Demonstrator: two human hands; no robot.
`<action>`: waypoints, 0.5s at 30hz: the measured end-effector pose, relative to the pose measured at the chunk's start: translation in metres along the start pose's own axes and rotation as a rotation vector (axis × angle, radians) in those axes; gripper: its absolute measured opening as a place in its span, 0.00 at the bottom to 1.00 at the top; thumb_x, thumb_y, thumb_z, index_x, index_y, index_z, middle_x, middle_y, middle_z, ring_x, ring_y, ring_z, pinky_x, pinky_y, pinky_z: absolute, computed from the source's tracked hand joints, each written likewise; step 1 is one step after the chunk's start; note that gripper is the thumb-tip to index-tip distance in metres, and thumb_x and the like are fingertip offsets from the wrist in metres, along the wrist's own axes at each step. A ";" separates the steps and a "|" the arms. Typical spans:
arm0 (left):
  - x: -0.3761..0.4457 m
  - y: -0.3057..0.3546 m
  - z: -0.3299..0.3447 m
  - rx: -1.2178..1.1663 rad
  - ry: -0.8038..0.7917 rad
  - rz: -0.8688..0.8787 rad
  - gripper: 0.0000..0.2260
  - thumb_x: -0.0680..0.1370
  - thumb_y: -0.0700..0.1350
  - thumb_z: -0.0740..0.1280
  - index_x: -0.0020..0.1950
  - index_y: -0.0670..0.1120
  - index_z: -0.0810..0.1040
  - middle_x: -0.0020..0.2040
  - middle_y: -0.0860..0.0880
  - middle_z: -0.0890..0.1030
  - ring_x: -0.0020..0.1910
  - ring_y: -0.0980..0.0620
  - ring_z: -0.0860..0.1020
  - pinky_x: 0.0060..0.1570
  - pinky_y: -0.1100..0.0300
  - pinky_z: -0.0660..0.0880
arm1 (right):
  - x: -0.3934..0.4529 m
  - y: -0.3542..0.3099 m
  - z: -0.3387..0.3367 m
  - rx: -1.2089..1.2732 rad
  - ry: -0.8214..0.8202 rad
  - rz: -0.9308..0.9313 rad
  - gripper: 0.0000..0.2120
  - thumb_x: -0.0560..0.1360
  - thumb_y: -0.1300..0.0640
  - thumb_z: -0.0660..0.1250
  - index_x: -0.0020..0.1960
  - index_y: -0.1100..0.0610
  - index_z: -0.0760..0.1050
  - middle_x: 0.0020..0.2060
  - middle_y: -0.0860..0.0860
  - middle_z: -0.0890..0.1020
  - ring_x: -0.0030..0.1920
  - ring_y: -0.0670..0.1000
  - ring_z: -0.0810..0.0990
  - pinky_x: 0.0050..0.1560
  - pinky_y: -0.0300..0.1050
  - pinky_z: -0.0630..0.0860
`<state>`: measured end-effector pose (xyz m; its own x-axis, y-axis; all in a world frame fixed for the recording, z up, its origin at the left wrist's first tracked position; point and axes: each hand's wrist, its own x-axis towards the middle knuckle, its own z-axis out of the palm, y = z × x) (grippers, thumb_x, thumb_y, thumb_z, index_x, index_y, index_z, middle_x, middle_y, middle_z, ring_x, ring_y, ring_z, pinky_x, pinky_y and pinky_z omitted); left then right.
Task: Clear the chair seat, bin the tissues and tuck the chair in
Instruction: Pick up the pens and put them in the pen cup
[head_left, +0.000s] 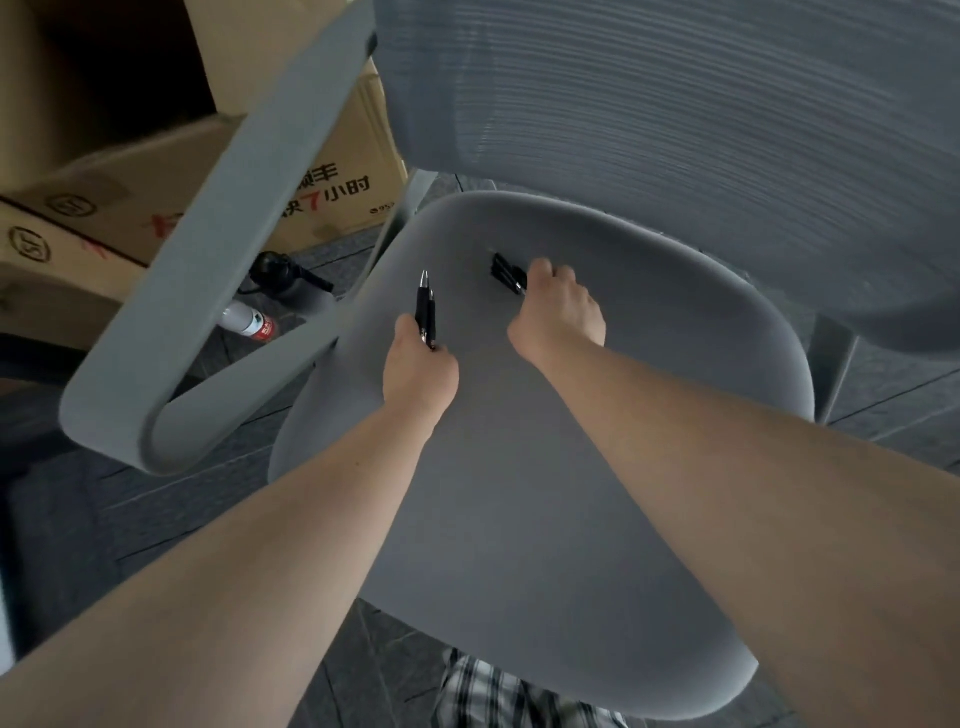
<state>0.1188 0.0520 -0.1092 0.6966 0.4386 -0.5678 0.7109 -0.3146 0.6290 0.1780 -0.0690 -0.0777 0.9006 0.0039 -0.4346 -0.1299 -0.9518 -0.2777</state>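
A grey office chair fills the view, its bare seat (519, 493) below me and its mesh backrest (675, 104) at the top. My left hand (418, 371) is shut on black pens (426, 306) with silver tips that point away from me, over the seat's left side. My right hand (558, 312) reaches to the back of the seat, its fingers closed on more black pens (506, 273) that lie on the cushion. No tissues show.
The chair's grey left armrest (218, 270) crosses the upper left. Behind it stand cardboard boxes (332, 197) with printed characters. A white bottle (247, 322) and a black castor (280, 273) lie on the dark carpet. Checked shorts (493, 691) show at the bottom.
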 end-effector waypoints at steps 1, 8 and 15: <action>-0.001 0.000 -0.001 0.017 -0.014 0.001 0.11 0.76 0.37 0.55 0.40 0.52 0.59 0.35 0.47 0.68 0.34 0.43 0.67 0.30 0.57 0.62 | 0.001 -0.002 0.003 -0.010 -0.016 0.005 0.17 0.75 0.63 0.64 0.62 0.60 0.67 0.59 0.59 0.73 0.57 0.60 0.76 0.47 0.49 0.70; -0.011 0.001 -0.009 0.058 -0.047 0.009 0.02 0.77 0.40 0.57 0.47 0.45 0.63 0.34 0.49 0.66 0.32 0.46 0.65 0.28 0.59 0.60 | -0.005 -0.008 0.013 0.057 -0.128 0.125 0.17 0.74 0.61 0.65 0.62 0.59 0.70 0.54 0.56 0.79 0.56 0.60 0.78 0.44 0.47 0.70; -0.035 0.008 -0.040 0.181 -0.013 0.044 0.15 0.80 0.57 0.58 0.46 0.45 0.69 0.34 0.48 0.71 0.35 0.43 0.71 0.36 0.55 0.67 | -0.040 -0.006 -0.010 0.004 -0.217 0.063 0.12 0.75 0.62 0.61 0.59 0.57 0.70 0.45 0.54 0.76 0.45 0.57 0.74 0.41 0.46 0.69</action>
<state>0.0963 0.0685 -0.0632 0.7277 0.4104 -0.5495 0.6848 -0.4798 0.5485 0.1470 -0.0662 -0.0496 0.7803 0.0109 -0.6253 -0.1847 -0.9512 -0.2471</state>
